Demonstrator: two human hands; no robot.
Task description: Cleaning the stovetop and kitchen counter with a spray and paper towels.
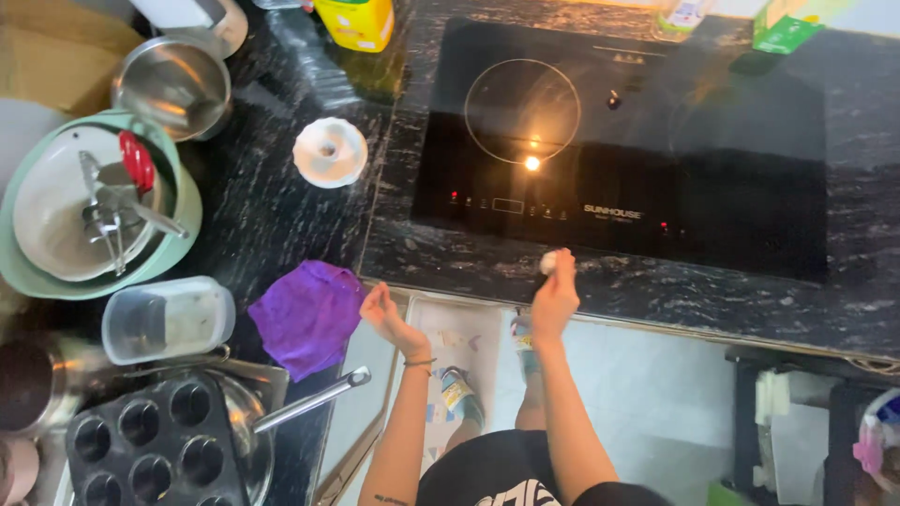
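1. One head view: the right hand (555, 298) pinches a small white wad (548, 262) on the tabletop (487, 262) just before the induction cooktop (619, 141).
2. Left hand (384, 311) is loosely curled, empty, beside the purple cloth (307, 317).
3. Risk: the wad may brush the cooktop's touch controls, judged lit.

Dim, soft-focus view; an overhead lamp glares off the glossy black cooktop (619, 150), edges bowed by wide-angle distortion.

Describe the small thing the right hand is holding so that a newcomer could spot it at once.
Start at the black induction cooktop set in the dark marble counter. At its front edge, the right hand pinches a small pale lump at its fingertips. Nothing else lies on that front strip; the purple cloth lies further left.
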